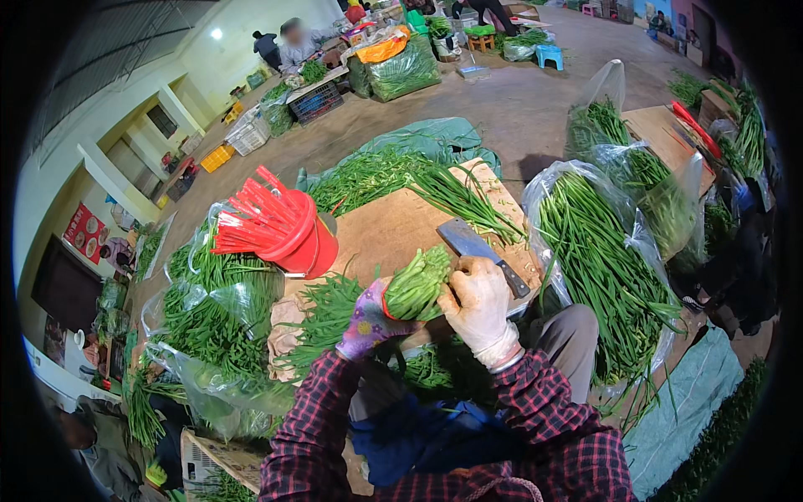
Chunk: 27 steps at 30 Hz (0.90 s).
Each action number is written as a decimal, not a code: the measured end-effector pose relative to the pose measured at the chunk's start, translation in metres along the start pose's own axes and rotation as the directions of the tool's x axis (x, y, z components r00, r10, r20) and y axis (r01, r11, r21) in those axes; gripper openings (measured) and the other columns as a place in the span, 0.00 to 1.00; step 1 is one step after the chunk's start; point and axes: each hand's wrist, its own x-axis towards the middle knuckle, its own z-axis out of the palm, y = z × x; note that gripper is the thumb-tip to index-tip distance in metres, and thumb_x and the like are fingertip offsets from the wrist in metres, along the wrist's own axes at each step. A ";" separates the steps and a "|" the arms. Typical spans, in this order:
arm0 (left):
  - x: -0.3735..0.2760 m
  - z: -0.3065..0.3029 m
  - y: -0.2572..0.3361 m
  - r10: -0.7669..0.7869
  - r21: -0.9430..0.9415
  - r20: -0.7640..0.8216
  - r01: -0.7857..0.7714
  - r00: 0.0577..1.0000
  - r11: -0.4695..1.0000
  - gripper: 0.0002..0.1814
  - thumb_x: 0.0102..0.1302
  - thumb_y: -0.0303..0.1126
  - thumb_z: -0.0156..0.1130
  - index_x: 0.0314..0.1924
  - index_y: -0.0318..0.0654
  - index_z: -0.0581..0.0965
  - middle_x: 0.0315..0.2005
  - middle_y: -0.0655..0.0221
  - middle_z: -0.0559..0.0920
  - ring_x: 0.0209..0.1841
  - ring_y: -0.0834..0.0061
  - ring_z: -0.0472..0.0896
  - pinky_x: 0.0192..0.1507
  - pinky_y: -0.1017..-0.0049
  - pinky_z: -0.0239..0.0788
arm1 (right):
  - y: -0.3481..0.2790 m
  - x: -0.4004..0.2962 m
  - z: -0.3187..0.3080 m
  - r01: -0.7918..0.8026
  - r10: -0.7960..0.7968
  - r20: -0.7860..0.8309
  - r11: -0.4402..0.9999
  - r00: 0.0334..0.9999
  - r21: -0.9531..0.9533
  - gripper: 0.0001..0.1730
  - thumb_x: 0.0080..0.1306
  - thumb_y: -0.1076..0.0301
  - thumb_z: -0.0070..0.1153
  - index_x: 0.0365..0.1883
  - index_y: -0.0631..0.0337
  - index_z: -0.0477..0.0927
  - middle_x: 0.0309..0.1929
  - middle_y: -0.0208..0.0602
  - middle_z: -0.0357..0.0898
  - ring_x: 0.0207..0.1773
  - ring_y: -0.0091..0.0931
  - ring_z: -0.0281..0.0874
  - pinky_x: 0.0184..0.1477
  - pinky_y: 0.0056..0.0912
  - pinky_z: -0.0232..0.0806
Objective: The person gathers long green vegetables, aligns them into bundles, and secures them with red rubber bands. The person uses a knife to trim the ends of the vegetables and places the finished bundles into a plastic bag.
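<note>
My left hand (370,323), in a purple flowered glove, grips a bundle of green chives (419,282). A red band circles the bundle, its pale stalk ends point right, and its leaves trail left. My right hand (480,307), in a whitish glove, has its fingers curled at the stalk ends; whether anything is pinched there is hidden. Just beyond it, a cleaver (467,237) with a black handle lies on the wooden board (382,232). A red bucket (310,241) full of red strips (251,219) stands at the board's left. Loose chives (461,197) lie across its far right part.
Plastic bags of chives (602,276) flank the board on the right, with more bagged greens (219,314) to the left. A heap of chives (370,176) rests on green sheeting (439,135) beyond. Farther off are a person (301,47), crates (248,132) and a blue stool (549,56).
</note>
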 end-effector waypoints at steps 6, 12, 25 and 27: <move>-0.003 0.006 -0.014 -0.033 -0.087 -0.067 0.028 0.997 0.996 0.39 0.40 0.47 0.78 0.53 0.40 0.75 0.45 0.60 0.79 0.50 0.56 0.76 0.52 0.64 0.69 | -0.009 -0.015 0.020 -0.429 0.485 0.066 0.691 0.872 0.582 0.05 0.55 0.72 0.62 0.29 0.63 0.81 0.43 0.39 0.72 0.51 0.33 0.67 0.55 0.32 0.59; -0.015 0.017 -0.033 0.101 0.107 -0.101 -0.091 0.990 0.990 0.42 0.38 0.44 0.79 0.55 0.37 0.73 0.47 0.60 0.78 0.51 0.57 0.75 0.54 0.63 0.67 | -0.010 -0.008 -0.034 -0.480 0.556 0.446 -0.095 0.701 0.872 0.06 0.65 0.70 0.56 0.34 0.65 0.80 0.44 0.32 0.75 0.46 0.22 0.71 0.50 0.24 0.63; -0.025 0.018 -0.023 0.139 0.022 -0.089 -0.137 0.986 0.990 0.42 0.37 0.46 0.80 0.53 0.35 0.73 0.44 0.59 0.78 0.49 0.56 0.75 0.53 0.62 0.66 | -0.009 0.016 -0.039 -0.013 -0.033 0.229 0.981 0.973 0.196 0.05 0.55 0.73 0.59 0.24 0.64 0.77 0.32 0.41 0.74 0.38 0.39 0.71 0.43 0.42 0.64; -0.030 0.017 -0.027 0.131 -0.010 -0.111 -0.133 0.985 0.991 0.43 0.37 0.47 0.80 0.53 0.34 0.73 0.44 0.58 0.77 0.49 0.55 0.75 0.53 0.62 0.66 | -0.017 0.014 -0.068 -0.345 0.039 0.427 0.659 0.903 0.668 0.04 0.57 0.75 0.58 0.25 0.64 0.75 0.34 0.39 0.74 0.40 0.34 0.72 0.44 0.36 0.64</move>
